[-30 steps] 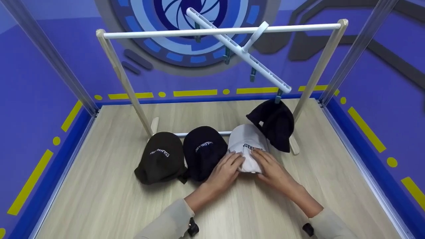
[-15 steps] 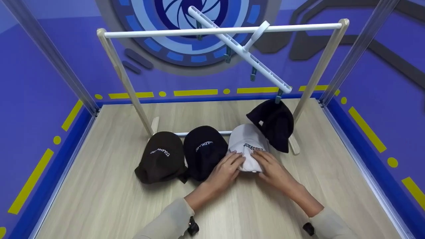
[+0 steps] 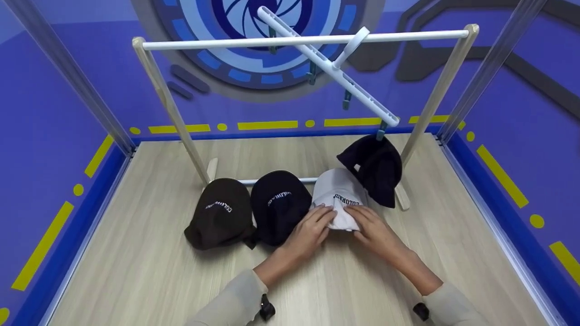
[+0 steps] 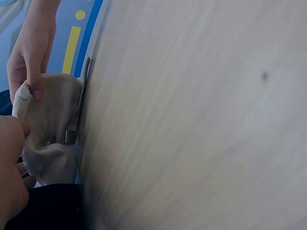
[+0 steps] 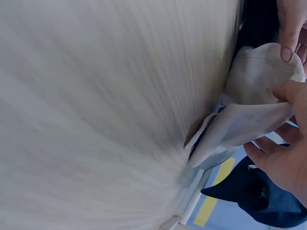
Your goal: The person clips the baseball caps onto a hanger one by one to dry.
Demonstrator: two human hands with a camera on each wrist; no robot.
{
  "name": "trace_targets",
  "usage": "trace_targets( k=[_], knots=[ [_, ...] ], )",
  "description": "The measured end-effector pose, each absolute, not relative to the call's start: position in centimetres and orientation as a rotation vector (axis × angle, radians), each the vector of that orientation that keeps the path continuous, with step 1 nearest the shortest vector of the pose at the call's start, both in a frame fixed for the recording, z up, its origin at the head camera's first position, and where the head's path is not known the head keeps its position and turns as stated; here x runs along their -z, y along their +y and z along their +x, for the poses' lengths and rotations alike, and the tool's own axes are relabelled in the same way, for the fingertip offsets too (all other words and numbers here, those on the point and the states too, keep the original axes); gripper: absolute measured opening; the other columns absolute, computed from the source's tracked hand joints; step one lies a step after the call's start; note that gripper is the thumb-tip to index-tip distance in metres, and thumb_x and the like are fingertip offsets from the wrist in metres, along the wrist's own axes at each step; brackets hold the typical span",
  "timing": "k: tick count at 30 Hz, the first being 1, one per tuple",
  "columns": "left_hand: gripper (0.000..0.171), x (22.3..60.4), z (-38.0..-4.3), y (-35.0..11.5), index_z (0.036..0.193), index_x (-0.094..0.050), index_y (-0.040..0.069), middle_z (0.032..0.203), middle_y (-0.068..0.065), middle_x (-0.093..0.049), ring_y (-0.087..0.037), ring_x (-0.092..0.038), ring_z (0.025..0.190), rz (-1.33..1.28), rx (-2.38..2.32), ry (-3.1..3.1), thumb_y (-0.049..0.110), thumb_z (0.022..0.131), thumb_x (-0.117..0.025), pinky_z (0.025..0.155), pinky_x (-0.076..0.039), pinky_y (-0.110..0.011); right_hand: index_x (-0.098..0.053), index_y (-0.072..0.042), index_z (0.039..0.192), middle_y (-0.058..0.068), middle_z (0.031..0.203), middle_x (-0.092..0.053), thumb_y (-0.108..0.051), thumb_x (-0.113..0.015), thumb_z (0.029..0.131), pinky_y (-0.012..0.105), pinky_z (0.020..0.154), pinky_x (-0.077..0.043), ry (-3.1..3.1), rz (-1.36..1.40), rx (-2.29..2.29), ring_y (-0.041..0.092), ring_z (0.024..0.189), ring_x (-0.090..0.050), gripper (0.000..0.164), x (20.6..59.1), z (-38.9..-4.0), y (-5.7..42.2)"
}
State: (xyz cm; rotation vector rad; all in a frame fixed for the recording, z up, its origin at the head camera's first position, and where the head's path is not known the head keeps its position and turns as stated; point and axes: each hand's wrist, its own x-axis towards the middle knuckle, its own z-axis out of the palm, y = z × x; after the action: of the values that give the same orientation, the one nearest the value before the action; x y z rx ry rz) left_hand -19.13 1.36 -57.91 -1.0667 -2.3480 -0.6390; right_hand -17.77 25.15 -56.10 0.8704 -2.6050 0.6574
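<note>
A light grey-white baseball cap [image 3: 336, 182] with dark lettering lies at the rack's foot. My left hand [image 3: 307, 232] pinches its near left side, and my right hand [image 3: 377, 231] pinches the near right. The fabric between them is creased. In the left wrist view, the right thumb presses the cap [image 4: 55, 103] beside a small round button at its top. The right wrist view shows the cap's [image 5: 254, 79] side, with both thumbs on the near face and fingers behind. To its left lie a black cap [image 3: 278, 206] and a dark brown cap [image 3: 219, 224].
A white hanger [image 3: 328, 70] with several green clips hooks over the rack's top bar [image 3: 204, 44]. From its lowest clip [image 3: 381, 130] hangs another black cap [image 3: 378, 174], close behind the white one. Wooden rack posts [image 3: 172, 113] stand at both sides; blue walls enclose the table [image 3: 136, 253].
The near edge of the white cap has risen slightly between my hands, and its front is more folded. Both hands keep their hold; the other caps stay in place.
</note>
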Motion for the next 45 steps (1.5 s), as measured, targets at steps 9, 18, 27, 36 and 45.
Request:
trace_targets(
  k=[9,18,27,36,45],
  knots=[
    [0.041,57.3,-19.0,1.5,0.134,-0.063,0.005,0.136,-0.012,-0.062,-0.030,-0.057,0.129,-1.058,0.714,-2.349,0.006,0.093,-0.069,0.109,-0.046,-0.044,-0.060,0.005,0.135,0.023,0.131,-0.064,0.010,-0.076,0.079,0.055,0.102,-0.048,-2.601,0.857,-0.689,0.043,0.122,-0.059,0.058,55.6,-17.8,25.2],
    [0.039,56.8,-19.2,1.9,0.135,-0.063,0.005,0.135,-0.012,-0.063,-0.028,-0.058,0.128,-1.049,0.767,-2.343,0.007,0.097,-0.066,0.110,-0.046,-0.041,-0.063,-0.002,0.135,0.018,0.129,-0.067,0.004,-0.075,0.086,0.054,0.100,-0.050,-2.635,0.779,-0.749,0.040,0.121,-0.062,0.050,54.8,-17.9,25.3],
    [0.036,56.3,-19.6,2.1,0.133,-0.064,0.004,0.128,-0.012,-0.067,-0.030,-0.062,0.123,-1.057,0.798,-2.298,0.005,0.097,-0.066,0.106,-0.049,-0.044,-0.065,-0.003,0.133,0.014,0.126,-0.069,0.002,-0.072,0.090,0.052,0.098,-0.052,-2.648,0.703,-0.759,0.034,0.118,-0.064,0.044,54.1,-17.8,25.1],
    [0.033,55.7,-19.4,2.3,0.131,-0.066,0.006,0.125,-0.009,-0.070,-0.026,-0.063,0.122,-1.034,0.790,-2.327,0.006,0.098,-0.064,0.108,-0.047,-0.035,-0.065,0.000,0.132,0.016,0.122,-0.070,0.012,-0.070,0.084,0.054,0.094,-0.053,-2.575,0.774,-0.793,0.037,0.114,-0.065,0.049,54.0,-18.2,25.4],
    [0.031,55.4,-19.5,2.3,0.130,-0.067,0.007,0.122,-0.008,-0.070,-0.024,-0.065,0.119,-1.025,0.781,-2.342,0.007,0.099,-0.063,0.107,-0.048,-0.032,-0.067,0.002,0.127,0.018,0.118,-0.070,0.012,-0.071,0.083,0.054,0.091,-0.053,-2.556,0.764,-0.793,0.037,0.110,-0.066,0.045,53.8,-18.3,25.4]
  ],
)
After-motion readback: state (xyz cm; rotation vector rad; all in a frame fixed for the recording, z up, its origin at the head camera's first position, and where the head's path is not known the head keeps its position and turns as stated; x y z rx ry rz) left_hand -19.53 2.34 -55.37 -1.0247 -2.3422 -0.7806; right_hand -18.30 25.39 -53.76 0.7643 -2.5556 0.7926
